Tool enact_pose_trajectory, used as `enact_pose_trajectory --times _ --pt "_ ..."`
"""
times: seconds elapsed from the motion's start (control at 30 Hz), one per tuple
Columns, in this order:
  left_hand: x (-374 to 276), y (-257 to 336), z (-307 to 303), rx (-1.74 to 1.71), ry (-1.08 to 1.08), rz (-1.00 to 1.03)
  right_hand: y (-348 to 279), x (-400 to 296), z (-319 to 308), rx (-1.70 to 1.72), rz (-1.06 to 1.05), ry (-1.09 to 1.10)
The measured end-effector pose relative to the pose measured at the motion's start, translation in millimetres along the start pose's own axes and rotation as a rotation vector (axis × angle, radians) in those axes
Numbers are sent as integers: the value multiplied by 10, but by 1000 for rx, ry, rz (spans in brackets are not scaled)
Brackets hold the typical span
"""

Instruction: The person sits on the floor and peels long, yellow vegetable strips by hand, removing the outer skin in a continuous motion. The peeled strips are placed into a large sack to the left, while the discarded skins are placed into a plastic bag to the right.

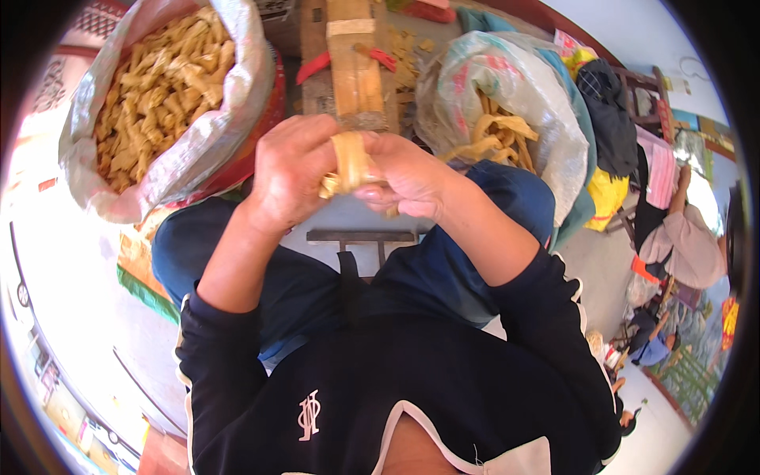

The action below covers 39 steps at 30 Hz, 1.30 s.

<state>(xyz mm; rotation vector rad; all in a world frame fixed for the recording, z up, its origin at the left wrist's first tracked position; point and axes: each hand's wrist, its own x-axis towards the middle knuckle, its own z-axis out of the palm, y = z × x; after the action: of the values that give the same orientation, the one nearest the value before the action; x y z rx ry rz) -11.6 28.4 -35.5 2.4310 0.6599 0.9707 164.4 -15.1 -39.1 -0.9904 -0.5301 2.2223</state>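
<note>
Between my two hands, above my lap, is a pale yellow, flat fibrous strip, folded or wrapped into a band. My left hand grips its left side, with a crumpled end showing below the fingers. My right hand holds its right side, fingers curled beneath it. Just beyond the hands lies a wooden block on a worn board, with red cloth strips tied at its sides. A woven sack at the upper left holds many knotted yellow pieces. Long loose strips lie in another sack at the right.
Small yellow scraps lie beside the board. A dark-topped metal stand is between my knees. Dark and yellow bags lie beyond the right sack. Several people are at the far right, one in a light top.
</note>
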Motion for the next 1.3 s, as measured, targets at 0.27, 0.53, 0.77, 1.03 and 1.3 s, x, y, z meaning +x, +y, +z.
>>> enact_pose_trajectory --times 0.27,0.53,0.77,1.03,1.3 --pt "-20 39 -13 -187 29 -413 -97 -23 105 -432 -493 355" --pt "-147 30 103 -116 -93 -335 -10 12 34 -1353 -545 342" --pt "-57 -10 -198 -802 405 -514 -83 -68 -84 -232 -104 -92" --pt "-35 118 -88 -1192 17 -1023 3 -4 -7 -16 -28 22" --pt "46 -42 -20 -1049 283 -1002 -156 -16 -216 -705 -475 528"
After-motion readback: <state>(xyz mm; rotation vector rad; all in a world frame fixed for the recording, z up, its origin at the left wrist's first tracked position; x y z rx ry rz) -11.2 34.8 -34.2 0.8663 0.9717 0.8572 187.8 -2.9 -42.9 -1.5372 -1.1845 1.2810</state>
